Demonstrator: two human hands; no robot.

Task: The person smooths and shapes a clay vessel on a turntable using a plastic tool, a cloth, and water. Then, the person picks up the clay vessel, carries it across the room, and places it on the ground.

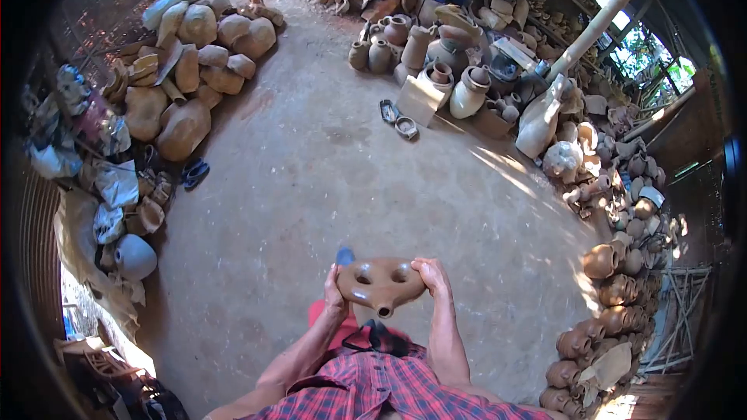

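Note:
A smooth brown clay vessel [380, 289] is held up in front of my checked shirt, above the floor. Two round holes show in its upper side, and a short open spout points toward me. My left hand [333, 295] is closed round its left end. At the right end, my right hand [433, 275] grips it with the thumb lying on top. The undersides of the vessel and the fingers beneath it are hidden.
Large rounded clay pieces [183, 128] are heaped along the left. Jugs [469, 93] and pots crowd the back right, with a row of brown pots [574, 344] down the right side. Dark sandals [194, 174] and an ashtray-like round dish [406, 127] lie on the concrete floor [327, 187].

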